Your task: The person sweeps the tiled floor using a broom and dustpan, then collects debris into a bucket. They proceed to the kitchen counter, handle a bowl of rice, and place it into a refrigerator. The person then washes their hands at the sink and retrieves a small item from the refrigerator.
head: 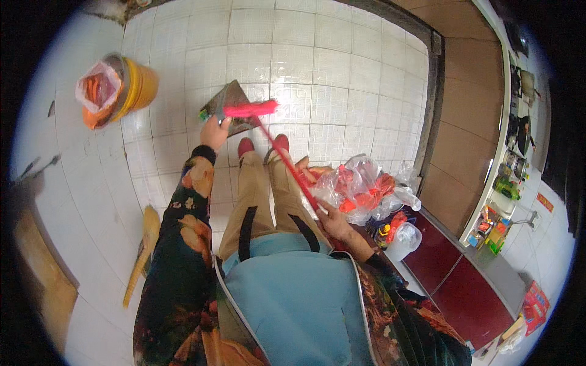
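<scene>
My right hand (333,223) is closed around the long red handle of a broom (286,160). The broom's bright pink bristle head (251,109) is over a grey-brown dustpan (237,94), hiding part of it. At the dustpan's near left side, my left hand (215,133) grips it; the exact grip is partly hidden by the fingers. A small green thing (203,115) shows at the pan's left corner. Both red shoes (246,146) stand on the pale tiles just behind the pan.
A yellow bucket (142,87) with a bag-lined orange container stands at the left. Plastic bags (361,183) are heaped at the right, by a white plastic tub (404,241) and dark red cabinet doors (428,256). A straw hand broom (143,251) lies at the left wall.
</scene>
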Motion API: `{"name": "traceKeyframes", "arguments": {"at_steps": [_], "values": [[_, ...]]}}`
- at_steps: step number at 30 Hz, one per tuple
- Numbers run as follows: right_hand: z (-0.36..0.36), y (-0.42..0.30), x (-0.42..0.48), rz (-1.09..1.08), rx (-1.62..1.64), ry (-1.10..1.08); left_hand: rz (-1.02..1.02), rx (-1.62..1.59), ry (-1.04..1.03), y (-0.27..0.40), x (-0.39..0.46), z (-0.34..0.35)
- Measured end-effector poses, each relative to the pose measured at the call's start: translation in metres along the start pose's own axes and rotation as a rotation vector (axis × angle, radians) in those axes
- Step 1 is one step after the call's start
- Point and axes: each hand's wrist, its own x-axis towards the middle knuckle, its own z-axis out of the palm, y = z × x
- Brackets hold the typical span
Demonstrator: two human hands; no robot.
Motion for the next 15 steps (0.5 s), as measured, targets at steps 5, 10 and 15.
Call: {"name": "traceKeyframes", "arguments": {"at_steps": [5,10,15], "values": [[-0.045,0.007,-0.042,0.041,0.291,-0.028,-0.061,0.036,-0.062,-0.014,0.001,-0.014],[-0.168,0.126,0.021,-0.112,0.256,0.35,-0.023,0.004,-0.005,-0.039,-0.026,-0.022],[-0.325,0.191,0.134,-0.062,0.423,0.52,-0.138,-0.044,0.052,-0.05,-0.07,-0.045]]}}
